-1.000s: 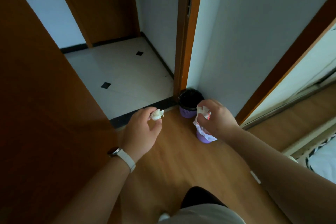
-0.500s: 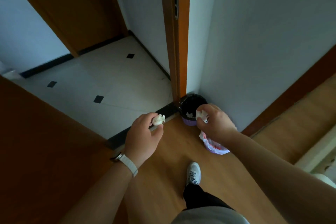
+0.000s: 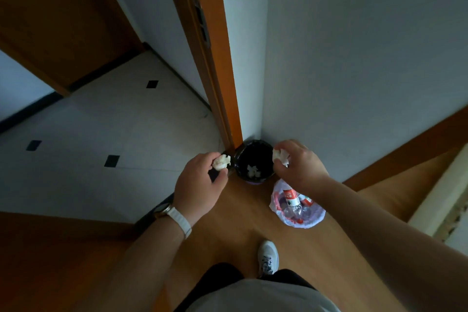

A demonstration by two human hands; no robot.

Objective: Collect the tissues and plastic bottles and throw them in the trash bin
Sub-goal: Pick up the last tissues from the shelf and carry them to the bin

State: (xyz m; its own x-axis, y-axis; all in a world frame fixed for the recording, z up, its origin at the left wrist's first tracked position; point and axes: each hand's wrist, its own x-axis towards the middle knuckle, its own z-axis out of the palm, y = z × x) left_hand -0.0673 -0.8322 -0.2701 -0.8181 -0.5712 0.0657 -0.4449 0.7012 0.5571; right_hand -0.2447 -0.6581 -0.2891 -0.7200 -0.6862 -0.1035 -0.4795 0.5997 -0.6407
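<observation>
Wooden floor (image 3: 240, 223) lies under us, with our white shoe (image 3: 268, 257) at 6 o'clock. Further out, at 5 o'clock, a white-lined bin (image 3: 304, 224) holds plastic bottles (image 3: 291, 197). Our left hand (image 3: 200, 185) pinches a crumpled tissue (image 3: 221, 161) at 9 o'clock of the black-lined trash bin (image 3: 253, 152). Our right hand (image 3: 298, 167) pinches a second tissue (image 3: 280, 157) over its 3 o'clock rim. A loose tissue (image 3: 253, 171) lies inside.

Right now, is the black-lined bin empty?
No, a crumpled tissue already lies at the bottom of the bin.
</observation>
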